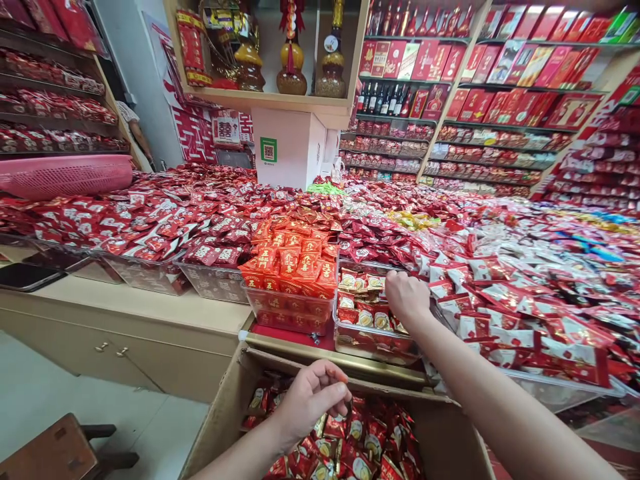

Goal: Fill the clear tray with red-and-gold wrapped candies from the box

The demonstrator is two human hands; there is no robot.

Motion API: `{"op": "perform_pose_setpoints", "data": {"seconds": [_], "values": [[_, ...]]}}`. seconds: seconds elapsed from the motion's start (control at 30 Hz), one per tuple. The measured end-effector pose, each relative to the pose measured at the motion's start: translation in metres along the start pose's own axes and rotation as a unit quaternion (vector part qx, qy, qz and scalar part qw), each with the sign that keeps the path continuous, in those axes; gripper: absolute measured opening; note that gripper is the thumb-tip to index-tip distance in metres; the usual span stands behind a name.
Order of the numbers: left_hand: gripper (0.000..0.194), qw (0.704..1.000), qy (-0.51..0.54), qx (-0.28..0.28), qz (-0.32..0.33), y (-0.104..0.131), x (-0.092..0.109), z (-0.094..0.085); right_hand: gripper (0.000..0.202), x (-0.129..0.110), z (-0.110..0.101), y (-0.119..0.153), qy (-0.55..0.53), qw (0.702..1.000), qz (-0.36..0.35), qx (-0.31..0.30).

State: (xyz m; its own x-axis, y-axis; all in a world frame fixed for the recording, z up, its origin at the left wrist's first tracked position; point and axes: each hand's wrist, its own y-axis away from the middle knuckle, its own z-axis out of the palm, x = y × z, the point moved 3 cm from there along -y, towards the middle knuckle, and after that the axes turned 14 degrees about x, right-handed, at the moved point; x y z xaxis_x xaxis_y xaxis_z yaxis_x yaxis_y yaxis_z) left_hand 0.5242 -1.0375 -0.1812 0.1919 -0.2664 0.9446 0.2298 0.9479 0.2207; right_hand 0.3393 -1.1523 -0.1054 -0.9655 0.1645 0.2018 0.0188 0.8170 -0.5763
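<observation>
My right hand [407, 300] is over the right side of a clear plastic bin [377, 347], its fingers curled down; whatever they may hold is hidden. Red and gold candy packets [366, 315] stand in rows in that bin. Above an open cardboard box [435, 433], my left hand [320, 400] is closed, thumb against curled fingers, and I cannot make out what is in it. Many loose red and gold packets [356, 460] of the same look lie inside the box.
Left of the bin stands a clear tub heaped with orange-red packets [290, 267]. Several more bins of red and white packets [500, 313] cover the counter. A pink basket [65, 175] and a wooden stool [50, 447] are at left. A person's arm [140, 137] shows behind.
</observation>
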Motion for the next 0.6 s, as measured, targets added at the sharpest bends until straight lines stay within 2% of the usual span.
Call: {"op": "perform_pose_setpoints", "data": {"seconds": [0.1,0.2,0.27,0.5,0.6], "values": [[0.021,1.000,-0.012,-0.006,-0.011,0.000,-0.001,0.002,0.028,0.002,0.009,0.003,0.007,0.999,-0.001,-0.054],[0.020,0.999,-0.032,-0.009,-0.020,0.000,-0.004,0.004,0.028,0.004,0.009,0.005,-0.009,0.993,0.009,-0.119],[0.019,0.999,-0.046,-0.014,-0.022,-0.001,-0.006,0.004,0.028,0.004,0.008,0.006,-0.022,0.990,0.009,-0.141],[0.021,0.998,-0.059,-0.028,-0.022,-0.003,-0.014,0.002,0.030,0.004,0.010,0.003,-0.021,0.989,-0.007,-0.144],[0.021,0.996,-0.084,-0.031,-0.019,-0.006,-0.019,0.002,0.030,0.003,-0.002,0.006,-0.016,0.992,-0.004,-0.128]]}}
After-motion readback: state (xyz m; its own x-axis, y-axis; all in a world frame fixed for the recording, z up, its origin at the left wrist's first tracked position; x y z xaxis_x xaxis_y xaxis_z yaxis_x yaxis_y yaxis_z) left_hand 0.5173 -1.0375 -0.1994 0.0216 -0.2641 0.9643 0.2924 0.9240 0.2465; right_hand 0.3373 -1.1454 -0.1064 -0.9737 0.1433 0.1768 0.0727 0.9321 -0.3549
